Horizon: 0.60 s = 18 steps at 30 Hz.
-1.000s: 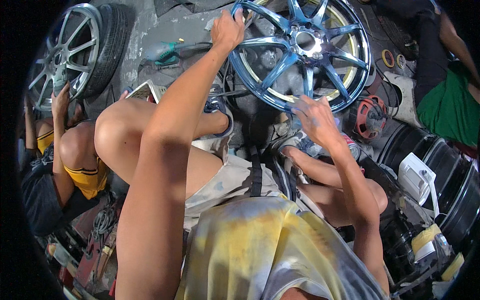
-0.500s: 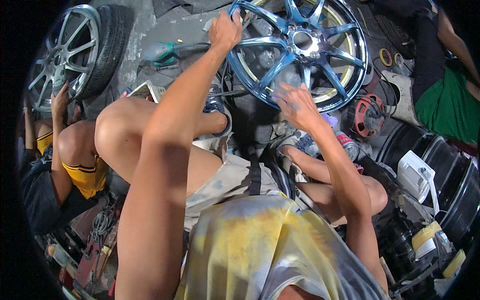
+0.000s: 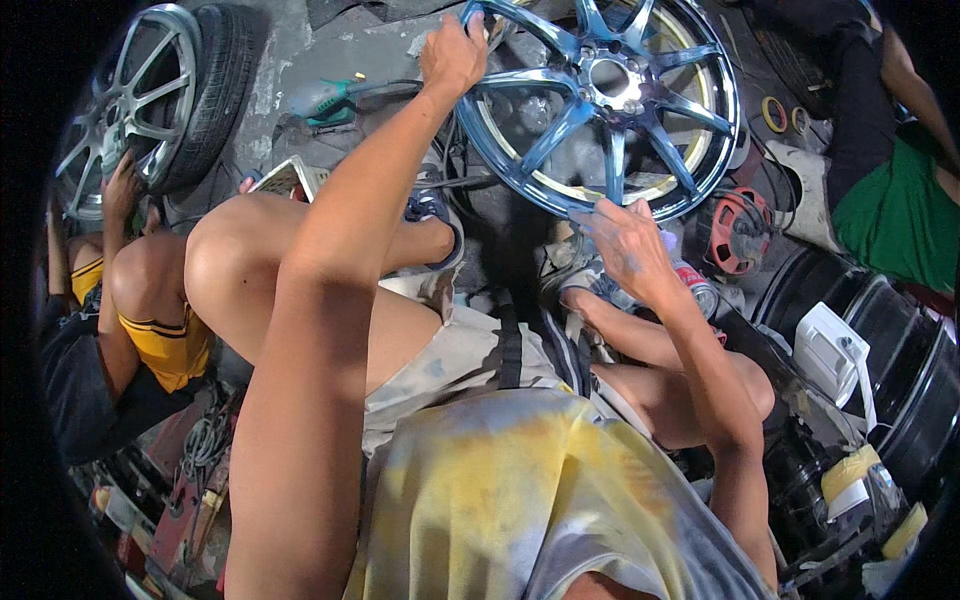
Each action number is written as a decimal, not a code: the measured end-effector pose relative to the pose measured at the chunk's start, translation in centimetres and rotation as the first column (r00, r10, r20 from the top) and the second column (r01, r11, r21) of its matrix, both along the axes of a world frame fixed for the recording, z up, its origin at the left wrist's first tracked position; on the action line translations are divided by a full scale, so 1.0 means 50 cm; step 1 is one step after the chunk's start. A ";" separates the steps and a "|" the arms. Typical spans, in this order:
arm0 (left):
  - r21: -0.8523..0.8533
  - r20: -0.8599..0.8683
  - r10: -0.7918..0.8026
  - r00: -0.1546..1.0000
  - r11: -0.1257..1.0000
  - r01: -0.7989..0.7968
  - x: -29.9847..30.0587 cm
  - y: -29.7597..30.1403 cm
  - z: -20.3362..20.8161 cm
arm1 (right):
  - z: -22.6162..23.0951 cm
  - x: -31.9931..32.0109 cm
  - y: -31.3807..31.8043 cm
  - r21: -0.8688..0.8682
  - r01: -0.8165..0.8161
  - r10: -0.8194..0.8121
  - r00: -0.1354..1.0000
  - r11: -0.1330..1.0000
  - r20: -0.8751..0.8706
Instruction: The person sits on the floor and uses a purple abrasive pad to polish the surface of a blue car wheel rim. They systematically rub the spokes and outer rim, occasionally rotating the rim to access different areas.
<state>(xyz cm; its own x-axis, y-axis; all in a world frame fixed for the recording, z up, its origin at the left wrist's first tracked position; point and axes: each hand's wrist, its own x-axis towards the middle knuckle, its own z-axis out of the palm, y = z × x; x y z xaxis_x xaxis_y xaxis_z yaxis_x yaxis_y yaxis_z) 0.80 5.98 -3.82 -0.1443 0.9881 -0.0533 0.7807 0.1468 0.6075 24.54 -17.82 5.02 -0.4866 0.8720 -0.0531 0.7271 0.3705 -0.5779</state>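
A blue chrome-like wheel rim (image 3: 655, 150) with several spokes is tilted up in front of me at the top. My left hand (image 3: 455, 55) is closed around its left edge, thumb toward the top. At the rim's lower edge is my right hand (image 3: 630, 245), its fingers bent together and pointing left; whatever they hold, if anything, is hidden. Grey smudges mark the back of this hand. Pale yellow shows on the rim's inner barrel behind the spokes.
A teal power tool (image 3: 325, 103) with a cord lies left of the rim. At far left a person's hand (image 3: 122, 185) works at a silver wheel (image 3: 150, 95) beside a tire. A red reel-like object (image 3: 738, 230), a can (image 3: 697, 287) and black wheel barrels (image 3: 880, 350) stand right.
My right hand has moved down and right, from over the lower spokes to the rim's lower edge. The left hand keeps its hold. The other person's hand at far left shifts slightly.
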 end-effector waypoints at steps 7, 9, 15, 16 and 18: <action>-0.028 -0.028 -0.002 1.000 1.000 0.001 -0.002 -0.001 0.001 | -0.014 -0.013 0.026 -0.059 -0.024 0.020 0.998 0.998 -0.064; -0.003 -0.029 -0.009 1.000 1.000 0.009 -0.006 0.005 -0.011 | -0.016 -0.007 0.025 -0.077 -0.027 0.021 0.996 0.997 -0.083; -0.012 -0.031 -0.022 0.999 1.000 0.022 0.001 0.004 -0.006 | -0.042 -0.049 0.026 -0.040 0.076 -0.084 0.958 0.996 -0.273; 0.000 -0.034 -0.024 0.999 1.000 0.024 -0.005 0.007 -0.011 | -0.029 -0.034 0.025 -0.103 0.045 -0.064 0.981 0.994 -0.184; -0.012 -0.043 -0.018 0.999 1.000 0.017 -0.003 0.004 -0.004 | 0.007 -0.001 0.027 -0.250 0.009 -0.008 1.000 0.968 0.004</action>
